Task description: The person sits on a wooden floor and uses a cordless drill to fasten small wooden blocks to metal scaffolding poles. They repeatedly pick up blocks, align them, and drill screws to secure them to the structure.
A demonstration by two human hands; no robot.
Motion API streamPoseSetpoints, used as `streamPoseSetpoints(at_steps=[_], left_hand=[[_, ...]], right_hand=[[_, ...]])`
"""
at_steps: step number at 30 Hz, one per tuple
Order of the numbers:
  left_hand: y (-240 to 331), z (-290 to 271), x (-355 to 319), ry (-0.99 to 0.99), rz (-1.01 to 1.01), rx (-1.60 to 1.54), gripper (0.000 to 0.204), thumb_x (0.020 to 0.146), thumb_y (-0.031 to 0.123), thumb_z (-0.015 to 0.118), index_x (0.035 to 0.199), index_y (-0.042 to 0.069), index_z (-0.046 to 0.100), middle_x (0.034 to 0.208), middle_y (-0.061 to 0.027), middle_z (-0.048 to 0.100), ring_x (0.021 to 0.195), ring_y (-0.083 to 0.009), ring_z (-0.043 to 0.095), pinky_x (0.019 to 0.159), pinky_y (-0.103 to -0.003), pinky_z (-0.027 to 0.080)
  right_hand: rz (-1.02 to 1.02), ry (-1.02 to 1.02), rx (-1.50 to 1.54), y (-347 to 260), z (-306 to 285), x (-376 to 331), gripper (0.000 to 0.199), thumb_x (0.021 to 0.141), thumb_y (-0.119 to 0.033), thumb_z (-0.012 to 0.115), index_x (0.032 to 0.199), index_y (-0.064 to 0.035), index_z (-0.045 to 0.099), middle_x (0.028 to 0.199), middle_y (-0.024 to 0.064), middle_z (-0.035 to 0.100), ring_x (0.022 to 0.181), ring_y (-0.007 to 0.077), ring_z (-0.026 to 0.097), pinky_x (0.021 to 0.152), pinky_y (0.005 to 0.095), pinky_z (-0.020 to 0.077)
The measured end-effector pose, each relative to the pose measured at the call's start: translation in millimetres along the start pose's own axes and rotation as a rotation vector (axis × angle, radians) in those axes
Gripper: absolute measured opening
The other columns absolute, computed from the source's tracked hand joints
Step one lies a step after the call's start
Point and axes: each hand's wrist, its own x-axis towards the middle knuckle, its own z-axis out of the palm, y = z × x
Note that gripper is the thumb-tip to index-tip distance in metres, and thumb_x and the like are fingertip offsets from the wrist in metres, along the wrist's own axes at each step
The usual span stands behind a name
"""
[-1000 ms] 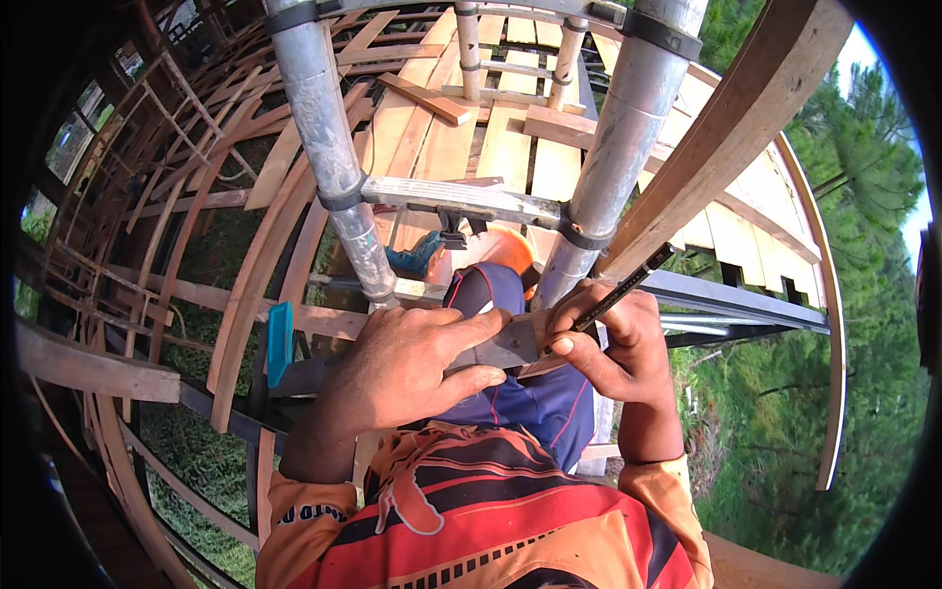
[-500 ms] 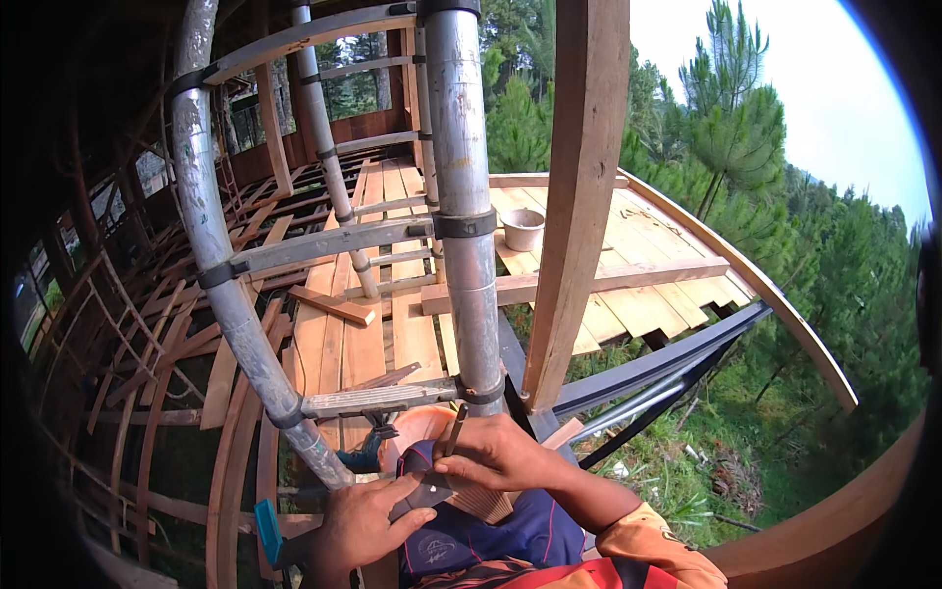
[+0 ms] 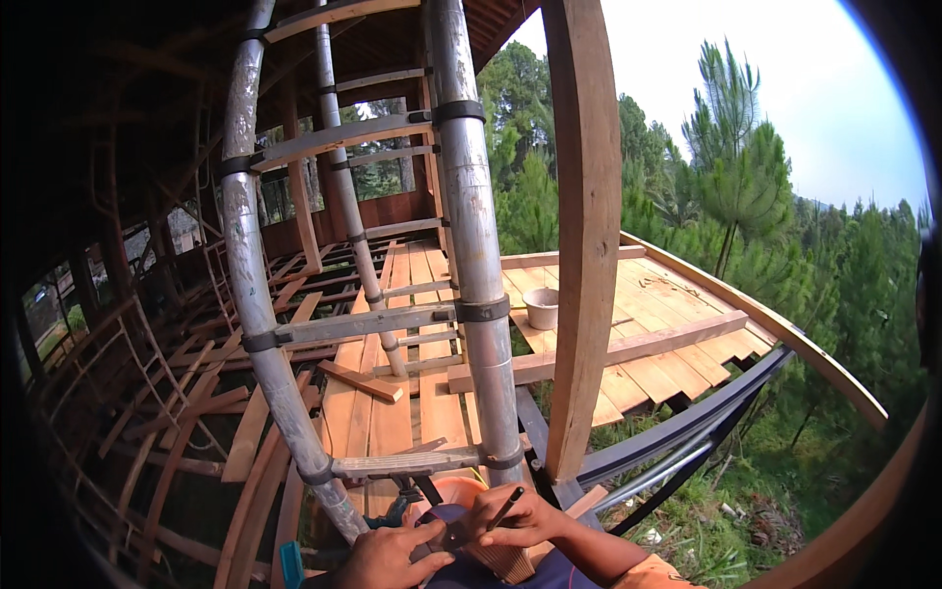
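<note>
In my right hand [image 3: 520, 525], closed at the bottom of the view, is a dark pencil [image 3: 505, 506] slanting up to the right. My left hand [image 3: 386, 560] lies beside it, its thumb and fingers closed on a dark flat tool [image 3: 454, 537] whose exact kind I cannot make out. Below my right hand a piece of grooved wood [image 3: 507, 562] rests over my lap. Near my left wrist a teal end of something [image 3: 290, 565] sticks up. Just beyond my hands stands an orange bucket [image 3: 459, 489], partly hidden.
A metal ladder-like scaffold frame [image 3: 478, 255] with wooden rungs rises before me, beside a wooden post [image 3: 581, 245]. Planks [image 3: 339, 412] and open joists with gaps lie left. At right, a plank deck [image 3: 677, 304] carries a pale bucket [image 3: 541, 312] and a beam [image 3: 628, 348]; a grassy slope [image 3: 706, 501] drops below.
The view has tilted up, so my hands and the scaffold sit lower in it. The pencil, nearly upright before, now leans more to the right. Both hands keep their hold.
</note>
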Motion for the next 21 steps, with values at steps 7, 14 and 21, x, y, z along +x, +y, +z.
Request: streamPoseSetpoints(at_steps=[7,14,21], left_hand=[[-4.9,13.6,13.9,0.054,0.02,-0.154,0.064,0.085,0.045,0.08,0.132,0.004,0.067,0.111,-0.0178,0.075,0.098,-0.0314,0.074,0.087,-0.038,0.056],[-32.3,37.8,11.8,0.248,-0.137,-0.567,0.078,0.063,0.047,0.098,0.117,0.0,0.068,0.079,-0.0017,0.056,0.074,-0.0136,0.056,0.067,-0.029,0.046],[-34.0,82.5,28.4,0.421,0.123,-0.377,0.066,0.071,0.046,0.09,0.11,-0.001,0.065,0.097,-0.0145,0.068,0.09,-0.0317,0.068,0.083,-0.041,0.052]], right_hand=[[0.22,0.316,0.055,8.5,0.3,-12.5,0.028,0.102,-0.024,0.065,0.09,0.0014,0.067,0.085,0.0099,0.07,0.079,0.0178,0.066,0.072,0.0315,0.0517],[0.217,0.264,-0.006,1.6,15.5,10.0,0.028,0.101,-0.023,0.065,0.089,0.0025,0.067,0.083,0.0112,0.07,0.076,0.0188,0.068,0.068,0.0315,0.0523],[0.152,0.429,-0.036,14.7,40.3,-3.8,0.043,0.098,-0.04,0.07,0.1,0.0023,0.066,0.083,0.0083,0.063,0.069,0.0152,0.061,0.063,0.0288,0.0492]])
